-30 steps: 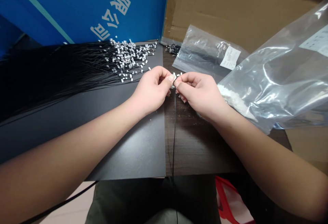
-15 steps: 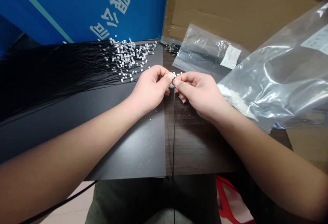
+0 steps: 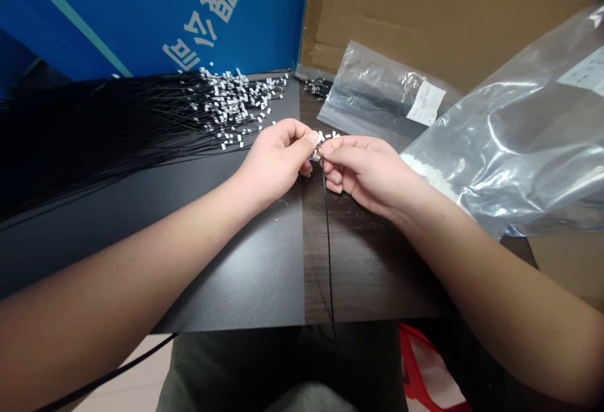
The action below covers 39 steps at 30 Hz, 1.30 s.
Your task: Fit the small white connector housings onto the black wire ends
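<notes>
My left hand (image 3: pixel 282 159) is closed in a pinch, thumb against forefinger. What lies between its fingertips is too small and too hidden to make out. Tip to tip with it, my right hand (image 3: pixel 361 167) pinches the upper end of a thin black wire (image 3: pixel 327 229). The wire hangs down from the fingers across the table and over its front edge. Small white connectors (image 3: pixel 335 135) lie on the table just behind and beneath the fingertips, partly covered by them.
A big bundle of black wires (image 3: pixel 117 116) with white connectors (image 3: pixel 231 100) on their ends lies at the left. Clear bags (image 3: pixel 377 78) with labels are at the right, the larger bag (image 3: pixel 514 148) holding small white pieces. A blue panel (image 3: pixel 117 9) and cardboard (image 3: pixel 425 28) stand behind.
The black wire's hanging part has swung to the right, and its lower end now shows near the table edge. Both hands stay almost in place, still pinched together.
</notes>
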Each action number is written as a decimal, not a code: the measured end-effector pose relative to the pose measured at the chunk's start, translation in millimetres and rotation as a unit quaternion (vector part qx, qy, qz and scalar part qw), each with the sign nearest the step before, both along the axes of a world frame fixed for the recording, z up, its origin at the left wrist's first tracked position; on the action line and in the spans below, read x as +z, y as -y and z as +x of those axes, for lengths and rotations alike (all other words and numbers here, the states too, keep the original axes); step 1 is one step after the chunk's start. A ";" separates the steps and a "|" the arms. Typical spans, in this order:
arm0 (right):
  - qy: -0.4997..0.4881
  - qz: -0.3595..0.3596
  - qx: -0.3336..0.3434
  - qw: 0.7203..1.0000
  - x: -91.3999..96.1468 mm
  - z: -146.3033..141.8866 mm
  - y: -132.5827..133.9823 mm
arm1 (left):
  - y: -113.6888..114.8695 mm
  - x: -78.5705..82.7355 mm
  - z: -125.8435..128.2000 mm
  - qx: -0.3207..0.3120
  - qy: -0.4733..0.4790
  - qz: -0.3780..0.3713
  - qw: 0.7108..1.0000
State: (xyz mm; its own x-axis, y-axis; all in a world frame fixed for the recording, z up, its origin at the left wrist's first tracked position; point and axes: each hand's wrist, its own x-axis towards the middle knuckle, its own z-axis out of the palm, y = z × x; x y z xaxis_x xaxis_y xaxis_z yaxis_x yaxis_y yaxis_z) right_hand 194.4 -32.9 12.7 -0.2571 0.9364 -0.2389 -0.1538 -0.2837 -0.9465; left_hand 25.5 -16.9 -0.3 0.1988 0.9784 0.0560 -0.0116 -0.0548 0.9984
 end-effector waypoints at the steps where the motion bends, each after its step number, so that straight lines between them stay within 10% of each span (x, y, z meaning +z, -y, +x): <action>1: -0.001 0.000 0.000 1.000 -0.2 0.2 -0.2 | 0.0 -0.1 0.1 0.000 0.001 0.000 1.000; 13: 0.090 0.059 -0.025 0.994 -5.5 4.0 -0.8 | 0.7 1.5 -1.4 -0.008 -0.001 0.005 1.000; 39: 0.255 0.365 -0.112 0.888 -9.3 10.4 2.3 | 1.4 -1.8 -5.7 -0.056 0.079 -0.003 0.995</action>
